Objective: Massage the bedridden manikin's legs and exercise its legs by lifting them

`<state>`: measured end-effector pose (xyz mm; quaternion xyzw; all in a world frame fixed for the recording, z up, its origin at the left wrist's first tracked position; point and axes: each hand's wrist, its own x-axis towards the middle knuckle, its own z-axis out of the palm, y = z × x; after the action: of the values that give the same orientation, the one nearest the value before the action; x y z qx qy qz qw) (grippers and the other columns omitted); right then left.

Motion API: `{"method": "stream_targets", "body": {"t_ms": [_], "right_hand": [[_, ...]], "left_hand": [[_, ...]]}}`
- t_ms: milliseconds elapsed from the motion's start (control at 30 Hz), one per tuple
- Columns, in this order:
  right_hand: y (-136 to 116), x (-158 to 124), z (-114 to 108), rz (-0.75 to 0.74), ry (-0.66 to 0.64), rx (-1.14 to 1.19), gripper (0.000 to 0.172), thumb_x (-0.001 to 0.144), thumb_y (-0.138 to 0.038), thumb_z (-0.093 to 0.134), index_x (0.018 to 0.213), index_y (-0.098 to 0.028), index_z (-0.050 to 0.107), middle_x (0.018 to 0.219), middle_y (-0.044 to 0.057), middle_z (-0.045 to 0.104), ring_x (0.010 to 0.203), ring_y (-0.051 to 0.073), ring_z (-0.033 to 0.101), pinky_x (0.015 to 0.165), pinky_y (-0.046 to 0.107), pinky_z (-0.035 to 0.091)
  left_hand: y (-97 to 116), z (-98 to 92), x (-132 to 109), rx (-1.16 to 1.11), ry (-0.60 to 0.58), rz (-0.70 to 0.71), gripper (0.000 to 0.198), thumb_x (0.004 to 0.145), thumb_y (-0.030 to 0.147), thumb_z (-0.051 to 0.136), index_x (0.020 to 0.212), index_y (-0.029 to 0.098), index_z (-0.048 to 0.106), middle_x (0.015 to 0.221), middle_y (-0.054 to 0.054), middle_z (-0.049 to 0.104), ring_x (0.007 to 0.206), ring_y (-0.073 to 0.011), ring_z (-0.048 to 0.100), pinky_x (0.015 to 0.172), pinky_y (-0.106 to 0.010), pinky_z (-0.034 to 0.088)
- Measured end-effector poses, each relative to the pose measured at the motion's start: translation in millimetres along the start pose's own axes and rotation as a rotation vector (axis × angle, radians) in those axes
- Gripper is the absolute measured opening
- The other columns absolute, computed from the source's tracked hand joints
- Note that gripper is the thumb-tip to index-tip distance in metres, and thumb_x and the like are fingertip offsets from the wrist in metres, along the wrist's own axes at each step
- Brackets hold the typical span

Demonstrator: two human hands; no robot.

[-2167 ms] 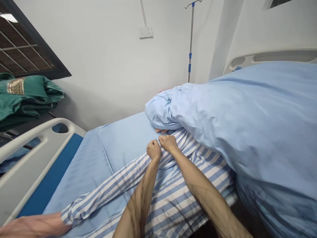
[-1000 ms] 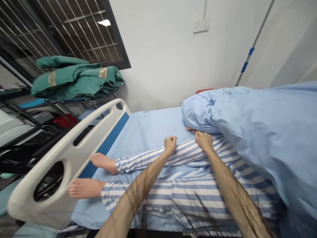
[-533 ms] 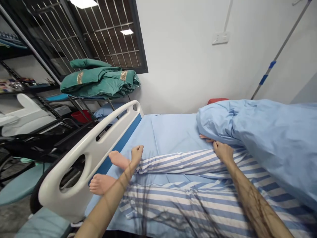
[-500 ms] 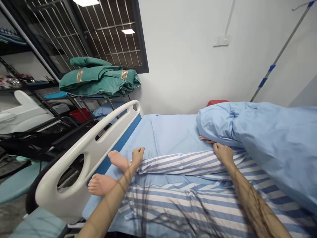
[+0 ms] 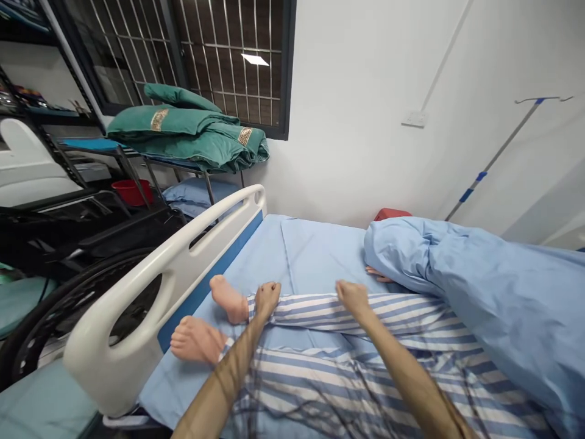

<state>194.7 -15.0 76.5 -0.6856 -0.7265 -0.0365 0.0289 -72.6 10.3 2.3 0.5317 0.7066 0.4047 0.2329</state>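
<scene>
A figure in blue-and-white striped trousers lies on a bed with a light blue sheet; its bare feet look like a manikin's. My left hand is closed in a fist on the far trouser leg, just above the ankle. No cloth shows bunched in it. My right hand, a little blurred, is also a fist, over the same leg around the knee. I see nothing in its fingers. A blue quilt covers the upper body, with the figure's fingers sticking out from its edge.
The white footboard stands left of the feet. Beyond it are a wheelchair, a red bucket and a rack with folded green bedding. An IV pole rises by the wall at the right.
My right hand has moved left along the far leg, from the thigh by the quilt to around the knee. My left hand stays near the ankle. The view has shifted slightly.
</scene>
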Motion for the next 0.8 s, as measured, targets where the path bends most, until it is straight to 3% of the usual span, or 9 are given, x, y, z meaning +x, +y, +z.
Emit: {"method": "stream_targets", "body": {"t_ms": [133, 233, 333, 500, 667, 800], "right_hand": [[-106.7, 5.5, -20.4, -0.288, 0.051, 0.046, 0.047, 0.104, -0.036, 0.027, 0.105, -0.028, 0.073, 0.101, 0.008, 0.081, 0.097, 0.025, 0.074, 0.071, 0.027, 0.044], [-147.5, 10.1, -15.7, -0.335, 0.092, 0.098, 0.052, 0.105, -0.039, 0.021, 0.106, -0.027, 0.072, 0.101, 0.008, 0.081, 0.096, 0.024, 0.074, 0.07, 0.024, 0.042], [-155.9, 12.4, 14.7, -0.284, 0.033, 0.089, 0.048, 0.105, -0.037, 0.024, 0.107, -0.028, 0.072, 0.1, 0.007, 0.081, 0.093, 0.023, 0.075, 0.068, 0.025, 0.041], [-147.4, 13.7, 61.7, -0.222, -0.046, 0.066, 0.038, 0.102, -0.031, 0.034, 0.107, -0.025, 0.072, 0.101, 0.01, 0.08, 0.092, 0.026, 0.074, 0.068, 0.028, 0.042], [-146.9, 15.1, 62.8, -0.212, -0.054, 0.087, 0.037, 0.103, -0.031, 0.035, 0.11, -0.023, 0.071, 0.103, 0.011, 0.08, 0.095, 0.026, 0.073, 0.069, 0.028, 0.043], [-147.6, 13.4, 60.1, -0.19, -0.048, 0.096, 0.037, 0.103, -0.029, 0.036, 0.107, -0.022, 0.072, 0.101, 0.012, 0.079, 0.092, 0.024, 0.073, 0.067, 0.026, 0.042]], "left_hand": [[-4.6, 0.7, 1.8, -0.063, 0.014, 0.015, 0.037, 0.082, 0.026, 0.047, 0.05, 0.021, 0.029, 0.051, 0.002, 0.026, 0.058, -0.0129, 0.03, 0.06, -0.03, 0.021], [-11.2, 0.8, 5.2, -0.11, 0.028, 0.042, 0.037, 0.086, 0.032, 0.041, 0.051, 0.021, 0.032, 0.053, 0.003, 0.03, 0.059, -0.0127, 0.034, 0.061, -0.029, 0.024], [-17.5, 1.7, 7.3, -0.143, 0.037, 0.08, 0.039, 0.087, 0.038, 0.039, 0.052, 0.022, 0.033, 0.053, 0.003, 0.033, 0.06, -0.0128, 0.035, 0.061, -0.028, 0.025], [-18.3, 4.3, 5.0, -0.178, 0.041, 0.084, 0.041, 0.086, 0.039, 0.04, 0.051, 0.022, 0.029, 0.052, 0.003, 0.03, 0.059, -0.0119, 0.032, 0.061, -0.028, 0.024], [-5.9, -4.6, 8.2, -0.304, -0.104, -0.03, 0.04, 0.084, 0.035, 0.046, 0.048, 0.022, 0.033, 0.049, 0.004, 0.029, 0.055, -0.0106, 0.032, 0.058, -0.027, 0.027], [2.0, -37.3, 7.9, -0.35, -0.163, -0.079, 0.039, 0.085, 0.032, 0.047, 0.049, 0.023, 0.035, 0.047, 0.003, 0.032, 0.05, -0.0098, 0.031, 0.053, -0.028, 0.029]]}}
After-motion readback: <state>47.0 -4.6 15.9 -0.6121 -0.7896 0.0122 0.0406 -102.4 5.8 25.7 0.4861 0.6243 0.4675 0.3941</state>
